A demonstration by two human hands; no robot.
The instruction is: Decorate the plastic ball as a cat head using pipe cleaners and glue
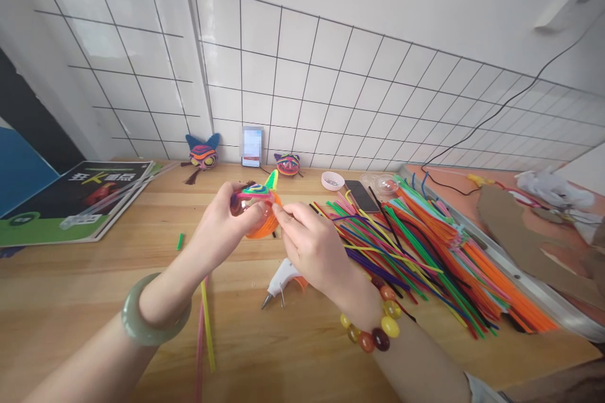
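Observation:
Between my hands is a small rounded pipe-cleaner ornament (pixel 265 224), orange below and banded pink, blue and green on top, with a pointed green-and-yellow ear. Part of its shell shows as clear, shiny plastic. My left hand (pixel 231 211) grips it from the left, thumb across the front. My right hand (pixel 312 242) is closed in a pinch at its right, orange edge; the fingertips seem to press an orange pipe cleaner there, partly hidden. Below them a white hot glue gun (pixel 281 280) lies on the table, nozzle toward the lower left.
Many coloured pipe cleaners (pixel 406 245) spread across the right. Behind stand two finished animal heads (pixel 203 152), a propped phone (pixel 252 147), a pink dish (pixel 333 181) and a dark phone (pixel 362 196). A book (pixel 80 195) lies left; cut cardboard (pixel 520 239) far right.

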